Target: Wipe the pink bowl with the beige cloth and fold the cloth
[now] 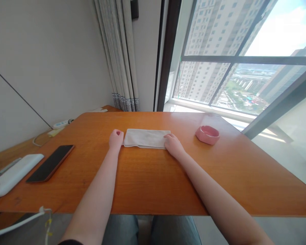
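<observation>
A white cloth (146,138), folded into a long flat strip, lies crosswise on the wooden table. At its left end my left hand (116,139) is closed, fingers curled, against the near corner; the exact grip there is partly hidden. My right hand (173,145) is at the opposite end, its fingers bent over the cloth's right edge and pinching it. Layered edges show along the near side of the cloth.
A pink faceted bowl (207,135) stands to the right on the table (153,180). On the left lie a dark phone (51,164) and a white rounded device (16,174). A white cable (17,225) hangs at the front left edge. A window is beyond.
</observation>
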Motion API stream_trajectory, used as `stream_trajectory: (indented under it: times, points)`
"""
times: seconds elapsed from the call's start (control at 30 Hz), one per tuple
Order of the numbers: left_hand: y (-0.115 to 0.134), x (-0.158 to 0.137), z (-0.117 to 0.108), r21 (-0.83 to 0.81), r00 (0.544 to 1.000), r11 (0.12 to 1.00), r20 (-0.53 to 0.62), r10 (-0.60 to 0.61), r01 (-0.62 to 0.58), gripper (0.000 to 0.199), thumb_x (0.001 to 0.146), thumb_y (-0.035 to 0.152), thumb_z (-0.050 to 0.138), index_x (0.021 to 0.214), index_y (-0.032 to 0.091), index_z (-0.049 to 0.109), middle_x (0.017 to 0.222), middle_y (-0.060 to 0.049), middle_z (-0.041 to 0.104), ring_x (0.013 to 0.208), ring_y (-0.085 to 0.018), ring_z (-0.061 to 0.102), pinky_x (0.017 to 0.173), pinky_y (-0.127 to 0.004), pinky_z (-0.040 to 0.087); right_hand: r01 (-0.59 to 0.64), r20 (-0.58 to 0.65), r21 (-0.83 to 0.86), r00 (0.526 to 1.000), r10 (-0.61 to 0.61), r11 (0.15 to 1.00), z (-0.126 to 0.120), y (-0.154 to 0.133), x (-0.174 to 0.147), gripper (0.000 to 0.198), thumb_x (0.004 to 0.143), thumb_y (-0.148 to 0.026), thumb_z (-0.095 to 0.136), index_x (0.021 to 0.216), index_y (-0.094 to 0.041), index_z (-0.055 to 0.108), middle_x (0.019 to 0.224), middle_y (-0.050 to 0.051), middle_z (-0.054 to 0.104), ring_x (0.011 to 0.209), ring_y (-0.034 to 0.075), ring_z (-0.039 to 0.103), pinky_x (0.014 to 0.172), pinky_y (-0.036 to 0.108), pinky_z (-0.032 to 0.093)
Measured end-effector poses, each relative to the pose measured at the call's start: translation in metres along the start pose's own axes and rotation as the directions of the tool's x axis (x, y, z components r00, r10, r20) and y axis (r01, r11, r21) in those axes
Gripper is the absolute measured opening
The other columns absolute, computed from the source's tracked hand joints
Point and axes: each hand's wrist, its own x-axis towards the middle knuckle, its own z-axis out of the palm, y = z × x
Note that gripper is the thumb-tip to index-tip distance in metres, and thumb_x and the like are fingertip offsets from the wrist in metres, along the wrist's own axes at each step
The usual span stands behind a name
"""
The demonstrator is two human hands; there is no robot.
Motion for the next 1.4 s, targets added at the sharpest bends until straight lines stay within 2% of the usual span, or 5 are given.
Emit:
stream_trajectory:
  times: [0.13, 0.37, 0.63, 1.1, 1.4]
  points:
    - [0.008, -0.010, -0.002, 0.417, 0.979, 0.901, 0.200, 0.035, -0.117, 0.018, 0.077, 0.039, 0.049, 0.078, 0.022, 0.053, 0.086, -0.009, 0.067, 0.086, -0.027, 0.062, 0.074, -0.036, 0.043, -0.166, -0.061, -0.035, 0.985, 0.164, 0.985, -0.012, 0.009, 0.002, 0.032, 0.084, -0.025, 0.046, 0.113, -0.016, 0.057, 0.094, 0.009, 0.063, 0.092, 0.022, 0.058, 0.079, 0.030, 0.041]
    - [0.011, -0.015, 0.002, 0.553, 0.944, 0.800, 0.325, 0.047, -0.231, 0.022, 0.081, 0.038, 0.045, 0.078, 0.019, 0.055, 0.094, -0.017, 0.065, 0.091, -0.032, 0.061, 0.070, -0.038, 0.043, -0.233, 0.051, 0.071, 0.972, 0.229, 0.970, -0.007, 0.018, 0.005, 0.029, 0.077, -0.027, 0.057, 0.104, -0.018, 0.060, 0.076, 0.000, 0.063, 0.071, 0.015, 0.056, 0.063, 0.023, 0.037]
    - [0.029, -0.028, 0.000, 0.404, 0.906, 0.816, 0.091, 0.414, -0.413, 0.012, 0.086, 0.030, 0.040, 0.081, 0.021, 0.048, 0.084, -0.009, 0.059, 0.084, -0.024, 0.058, 0.070, -0.033, 0.041, -0.199, -0.083, 0.136, 0.974, 0.212, 0.970, -0.009, 0.024, 0.010, 0.023, 0.080, -0.019, 0.048, 0.099, -0.019, 0.062, 0.075, 0.000, 0.062, 0.071, 0.014, 0.056, 0.066, 0.023, 0.039]
    - [0.020, -0.028, 0.000, 0.570, 0.938, 0.780, 0.341, 0.062, -0.258, 0.027, 0.083, 0.039, 0.047, 0.093, 0.015, 0.054, 0.105, -0.020, 0.062, 0.099, -0.033, 0.060, 0.074, -0.037, 0.044, -0.263, 0.146, 0.203, 0.961, 0.236, 0.943, -0.011, 0.029, 0.013, 0.027, 0.080, -0.012, 0.038, 0.085, -0.019, 0.063, 0.057, -0.003, 0.054, 0.049, 0.010, 0.050, 0.051, 0.020, 0.035]
    - [0.022, -0.027, 0.002, 0.595, 0.931, 0.750, 0.356, 0.076, -0.289, 0.030, 0.090, 0.035, 0.033, 0.098, 0.015, 0.053, 0.103, -0.018, 0.065, 0.098, -0.030, 0.062, 0.074, -0.035, 0.045, -0.171, 0.104, 0.092, 0.981, 0.161, 0.981, -0.010, 0.015, 0.008, 0.009, 0.074, -0.020, 0.056, 0.078, -0.017, 0.064, 0.069, 0.000, 0.057, 0.065, 0.013, 0.051, 0.060, 0.022, 0.033]
